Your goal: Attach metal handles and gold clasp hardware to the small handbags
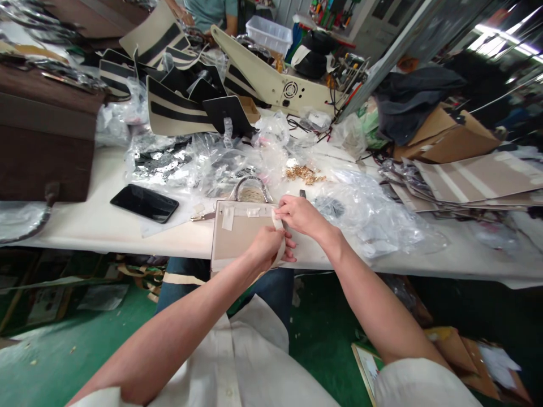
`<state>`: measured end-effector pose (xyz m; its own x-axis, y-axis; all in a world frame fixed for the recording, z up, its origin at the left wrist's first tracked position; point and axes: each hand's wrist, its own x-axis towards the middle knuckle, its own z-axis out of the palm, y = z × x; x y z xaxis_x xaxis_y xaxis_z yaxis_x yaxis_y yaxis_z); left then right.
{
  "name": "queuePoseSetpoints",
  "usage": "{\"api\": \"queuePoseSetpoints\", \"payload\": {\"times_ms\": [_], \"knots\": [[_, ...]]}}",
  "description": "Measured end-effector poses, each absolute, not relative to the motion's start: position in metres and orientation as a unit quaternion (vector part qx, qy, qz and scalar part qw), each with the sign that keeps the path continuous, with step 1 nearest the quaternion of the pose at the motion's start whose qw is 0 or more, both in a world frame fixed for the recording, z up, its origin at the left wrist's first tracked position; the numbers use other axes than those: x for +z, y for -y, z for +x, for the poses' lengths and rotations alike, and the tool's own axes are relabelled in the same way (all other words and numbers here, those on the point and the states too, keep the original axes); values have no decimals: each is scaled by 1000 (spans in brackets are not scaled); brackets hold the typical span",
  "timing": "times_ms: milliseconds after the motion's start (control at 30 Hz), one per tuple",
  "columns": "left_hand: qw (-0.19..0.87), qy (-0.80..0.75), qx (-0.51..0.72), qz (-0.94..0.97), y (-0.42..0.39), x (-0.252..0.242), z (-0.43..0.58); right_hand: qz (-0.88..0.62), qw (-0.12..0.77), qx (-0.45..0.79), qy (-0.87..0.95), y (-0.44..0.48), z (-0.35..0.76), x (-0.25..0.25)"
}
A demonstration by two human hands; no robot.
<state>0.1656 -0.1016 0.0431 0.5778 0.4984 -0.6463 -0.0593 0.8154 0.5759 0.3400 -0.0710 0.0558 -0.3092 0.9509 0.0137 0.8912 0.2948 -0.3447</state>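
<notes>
Left hand [268, 244] grips pale tape [277, 221] and right hand [302, 216] pinches its upper end, over the beige panel [237, 240] at the table's [106, 169] six-o'clock edge; its one-o'clock corner looks unfinished; short strips [228, 219] already lie at eleven and twelve.

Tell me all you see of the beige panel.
The beige panel looks flat and perhaps leathery, with a dark border. Pale tape pieces lie along its far edge, beyond which a curved handle shows. It partly overhangs the table. The left hand and right hand hold a pale strip along its right side.
</notes>
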Motion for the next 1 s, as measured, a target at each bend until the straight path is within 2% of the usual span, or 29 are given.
{"api": "queuePoseSetpoints", "payload": {"times_ms": [467,1000], "knots": [[844,-416,182,286,103,41,163,-647,19,100,756,78,322,55],[814,-426,181,351,118,43,155,-629,47,100,770,78,324,58]]}}
